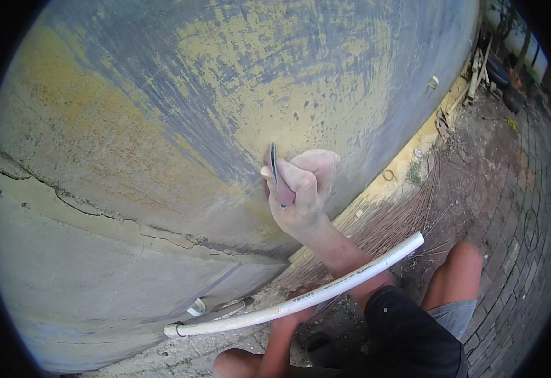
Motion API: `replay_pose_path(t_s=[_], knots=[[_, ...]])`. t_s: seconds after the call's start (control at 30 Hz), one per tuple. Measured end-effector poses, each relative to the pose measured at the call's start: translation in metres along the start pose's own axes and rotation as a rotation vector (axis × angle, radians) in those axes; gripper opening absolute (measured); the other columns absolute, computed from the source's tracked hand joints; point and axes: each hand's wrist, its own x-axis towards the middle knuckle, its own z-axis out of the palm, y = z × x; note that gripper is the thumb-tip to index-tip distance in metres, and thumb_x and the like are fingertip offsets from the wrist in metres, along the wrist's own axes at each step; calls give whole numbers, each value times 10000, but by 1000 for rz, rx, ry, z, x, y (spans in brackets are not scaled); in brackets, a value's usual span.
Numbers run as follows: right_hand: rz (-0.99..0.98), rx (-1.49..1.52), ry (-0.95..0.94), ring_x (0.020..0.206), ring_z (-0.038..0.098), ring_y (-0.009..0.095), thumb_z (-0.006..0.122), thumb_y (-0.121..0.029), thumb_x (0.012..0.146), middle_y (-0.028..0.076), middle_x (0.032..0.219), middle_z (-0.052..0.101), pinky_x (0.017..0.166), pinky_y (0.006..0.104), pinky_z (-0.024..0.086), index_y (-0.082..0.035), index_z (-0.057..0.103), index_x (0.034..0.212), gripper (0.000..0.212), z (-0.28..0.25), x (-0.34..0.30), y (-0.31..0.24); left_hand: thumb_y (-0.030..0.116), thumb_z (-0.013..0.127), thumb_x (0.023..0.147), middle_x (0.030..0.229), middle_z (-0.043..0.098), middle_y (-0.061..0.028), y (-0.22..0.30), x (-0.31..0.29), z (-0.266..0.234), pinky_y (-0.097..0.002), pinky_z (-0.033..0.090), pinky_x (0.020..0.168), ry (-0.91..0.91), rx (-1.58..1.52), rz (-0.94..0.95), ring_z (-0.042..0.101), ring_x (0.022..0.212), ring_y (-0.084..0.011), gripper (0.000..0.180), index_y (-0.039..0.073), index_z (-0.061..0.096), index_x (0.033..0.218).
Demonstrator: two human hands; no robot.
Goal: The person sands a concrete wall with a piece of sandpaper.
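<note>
My right hand (308, 184), coated in pale dust, is closed around a folded piece of sandpaper (285, 194) with a pinkish back and a dark edge. It presses against the wall (225, 82), where worn grey-blue and yellow paint shows in scraped streaks. Across my right forearm, nearer to me, runs a white plastic pipe (344, 285) with a dark ring at its left end. My left hand (297, 315) is low in front of me, behind the pipe's middle. The pipe hides most of its fingers, so whether it grips the pipe does not show.
A long crack (92, 211) crosses the wall's lower left, above a smoother grey base. Pale pipe clips (197, 307) stick out from the wall. Thin brown rods (382, 230) lie along its foot. Brick paving (508, 277) stretches to the right, with clutter (499, 69) at the far end.
</note>
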Motion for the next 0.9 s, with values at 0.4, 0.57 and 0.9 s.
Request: replay_pose_path(t_s=[0.4, 0.57, 0.9], knots=[[1, 56, 19, 743, 459, 185, 773, 13, 710, 3, 847, 468, 670, 328, 340, -109, 606, 968, 331, 10, 26, -5, 328, 413, 1003, 1465, 459, -171, -30, -6, 14, -442, 391, 1090, -45, 2, 42, 482, 1291, -414, 442, 117, 491, 1384], [-36, -52, -111, 741, 461, 183, 769, 16, 696, 1, 851, 465, 677, 346, 336, -114, 577, 1064, 435, -28, -80, 21, 341, 426, 1001, 1471, 447, -186, 15, 4, -18, -461, 392, 1082, -85, -85, -11, 475, 1299, -417, 467, 81, 468, 1386], [-24, 6, -88, 726, 470, 178, 772, -3, 675, -22, 868, 484, 674, 351, 330, -130, 589, 1057, 442, -22, -54, 14, 265, 497, 985, 1349, 526, -246, 6, 26, -13, -503, 427, 1026, 2, -106, 11, 537, 1203, -439, 422, 26, 500, 1333]])
